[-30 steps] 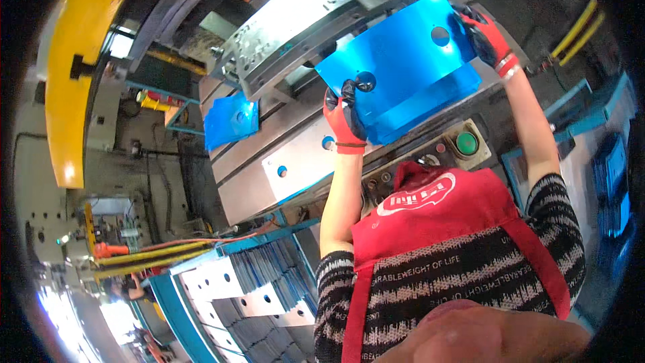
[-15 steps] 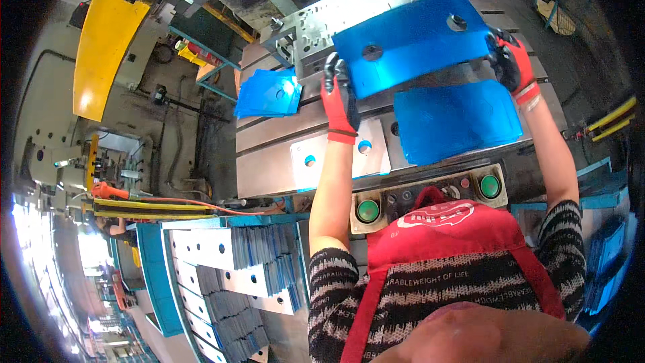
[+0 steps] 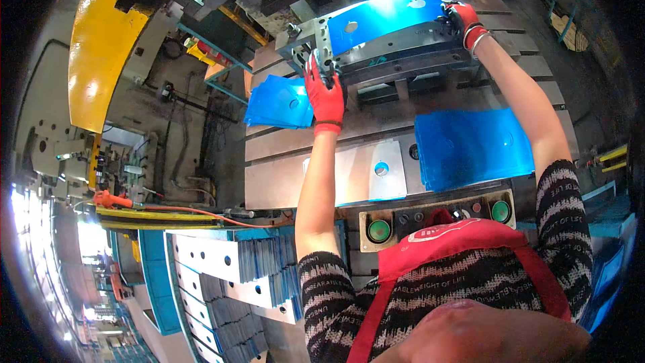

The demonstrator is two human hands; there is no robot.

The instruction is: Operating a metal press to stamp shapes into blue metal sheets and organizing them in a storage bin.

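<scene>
A blue rectangular sheet with two round holes (image 3: pixel 385 19) lies over the metal die block (image 3: pixel 396 46) on the press bed. My right hand (image 3: pixel 465 21), in a red and black glove, is closed at the sheet's right end, its fingertips partly hidden. My left hand (image 3: pixel 326 94), gloved alike, reaches up to the die's left front corner, just below the sheet's left end. Its fingers are stretched out and apart, with nothing seen in them. Beside this hand is a small fanned pile of blue sheets (image 3: pixel 275 101).
A larger stack of blue sheets (image 3: pixel 470 148) lies right of centre. Pale plates with holes (image 3: pixel 356 175) rest at the bed's front. A control box with green buttons (image 3: pixel 379 230) stands before me. Racked plates (image 3: pixel 208 255) are at lower left, a yellow machine part (image 3: pixel 101 60) at upper left.
The blue sheet has moved away from me and down onto the die, with my right hand at its end. My left hand has come off its left edge and shifted slightly left.
</scene>
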